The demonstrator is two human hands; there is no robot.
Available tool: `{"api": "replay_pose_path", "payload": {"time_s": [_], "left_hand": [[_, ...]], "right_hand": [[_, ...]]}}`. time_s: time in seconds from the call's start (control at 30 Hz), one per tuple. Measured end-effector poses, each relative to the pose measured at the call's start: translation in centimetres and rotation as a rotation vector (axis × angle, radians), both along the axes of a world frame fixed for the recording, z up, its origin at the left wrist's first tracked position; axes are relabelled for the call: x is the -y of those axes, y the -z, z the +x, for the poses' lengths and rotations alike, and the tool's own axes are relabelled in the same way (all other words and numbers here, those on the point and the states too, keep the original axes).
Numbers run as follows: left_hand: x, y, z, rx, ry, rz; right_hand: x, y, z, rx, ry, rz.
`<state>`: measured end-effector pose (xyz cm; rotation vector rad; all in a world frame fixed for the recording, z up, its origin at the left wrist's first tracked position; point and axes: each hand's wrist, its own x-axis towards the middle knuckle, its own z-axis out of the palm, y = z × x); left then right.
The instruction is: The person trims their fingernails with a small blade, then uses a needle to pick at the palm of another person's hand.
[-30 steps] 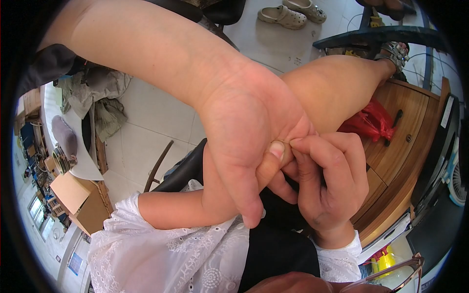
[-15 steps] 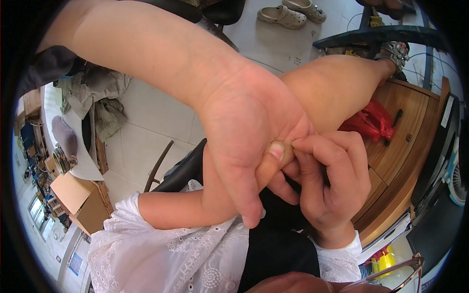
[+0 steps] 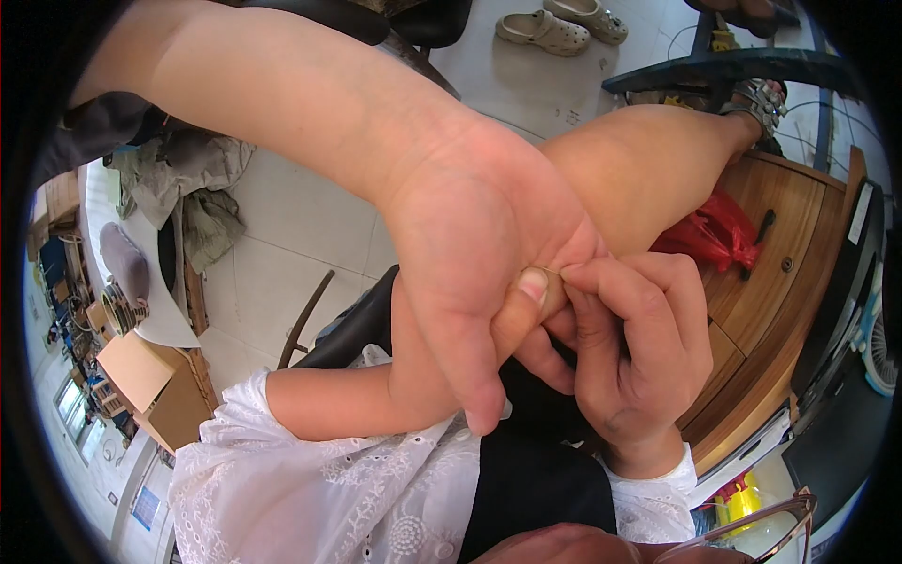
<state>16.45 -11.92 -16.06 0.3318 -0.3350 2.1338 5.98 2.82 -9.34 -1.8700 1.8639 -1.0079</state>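
Note:
Another person's hand reaches in from the upper left, palm up, its thumb hanging down. My left hand is closed around that hand, its thumb pressing on the palm near the base of the fingers; most of my left fingers are hidden behind it. My right hand is closed in a pinch beside my left thumb. A thin yellowish needle-like sliver shows between my right fingertips and the palm. It is too small to name for certain.
A bare leg ends in a silver-strapped sandal just behind the hands. A wooden drawer cabinet and a red plastic bag are on the right. At left are a cardboard box and a white table. Beige clogs lie on the floor.
Very little differs. The other person's thumb has shifted up slightly, and the thin sliver shows a little more plainly at my right fingertips. Both my hands keep their hold.

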Motion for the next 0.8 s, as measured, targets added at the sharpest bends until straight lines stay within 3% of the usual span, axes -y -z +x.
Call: {"api": "replay_pose_path", "payload": {"time_s": [0.07, 0.27, 0.33, 0.4, 0.47, 0.57, 0.63, 0.7, 0.77, 0.8], "left_hand": [[0.7, -1.1, -0.3, -0.003, 0.043, -0.225], [0.6, -1.9, -0.2, 0.144, 0.189, -0.249], [0.8, -2.0, -0.2, -0.140, 0.070, -0.358], [0.7, -2.0, 0.0, -0.168, 0.044, -0.372], [0.6, -1.6, 0.3, -0.186, 0.015, -0.387], [0.7, -1.4, 0.5, -0.343, -0.005, -0.415], [0.6, -1.7, 1.0, -0.601, -0.158, -0.558], [0.1, -0.6, 1.4, -0.709, -0.267, -0.506], [0.0, -0.5, 1.9, -0.818, -0.378, -0.448], [0.0, -1.0, 2.2, -0.876, -0.408, -0.553]], "right_hand": [[0.0, -0.1, 0.0, 0.005, 0.004, 0.002], [0.5, -0.4, -1.3, 0.220, 0.007, 0.080], [1.7, 0.2, -2.1, 0.370, -0.014, 0.048], [2.6, 0.6, -3.0, 0.457, -0.056, 0.018], [3.0, 0.3, -4.2, 0.423, -0.214, 0.212], [3.7, -0.1, -3.7, 0.591, -0.181, 0.291], [3.9, -0.7, -3.3, 0.686, -0.189, 0.332], [4.4, -1.4, -2.9, 0.787, -0.183, 0.570], [5.1, -1.3, -2.4, 0.786, -0.192, 0.582], [5.3, -1.3, -2.1, 0.785, -0.196, 0.595]]}}
